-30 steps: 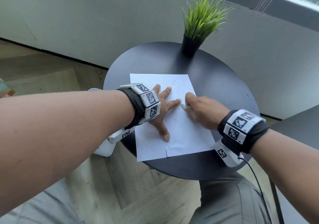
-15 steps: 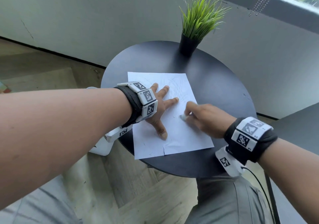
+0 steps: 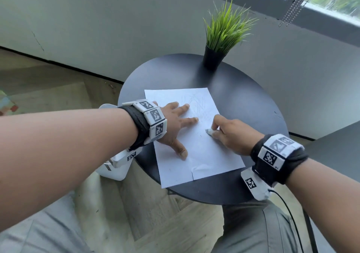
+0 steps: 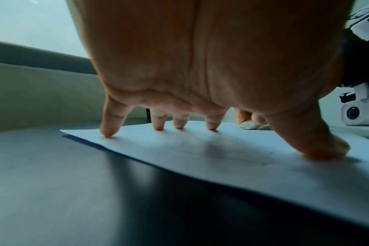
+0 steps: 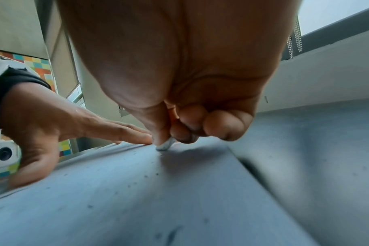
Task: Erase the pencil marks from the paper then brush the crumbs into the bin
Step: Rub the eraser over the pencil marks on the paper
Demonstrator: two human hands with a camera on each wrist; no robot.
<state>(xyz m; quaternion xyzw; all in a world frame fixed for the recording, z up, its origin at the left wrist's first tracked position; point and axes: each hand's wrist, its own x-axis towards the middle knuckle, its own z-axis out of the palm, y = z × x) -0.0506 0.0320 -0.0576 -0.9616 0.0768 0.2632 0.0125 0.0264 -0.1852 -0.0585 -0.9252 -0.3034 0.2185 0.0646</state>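
the left hand (image 3: 171, 125) lies flat on the paper (image 3: 196, 151) with its fingers (image 4: 107, 121) spread wide and straight. the fingertips and the thumb press down on the sheet, and the palm is lifted a little above it. this hand holds nothing.

the right hand (image 3: 231, 136) is curled up. its thumb and first fingers (image 5: 187, 131) pinch a small white eraser (image 3: 210, 131), and the other fingers are tucked in. the end of the eraser touches the paper near the middle of the sheet, just beside the tip of the left hand's pointing finger.

the paper lies on a round black table (image 3: 243, 100). thin pencil marks (image 3: 194, 104) show on the far part of the sheet, past the left fingers. tiny dark crumbs (image 5: 145, 176) are scattered on the paper near the eraser. the near edge of the paper has a small tear.

a white bin (image 3: 115, 167) stands on the floor by the left side of the table, partly hidden under the left wrist. a green plant in a black pot (image 3: 212, 58) stands at the far edge of the table.
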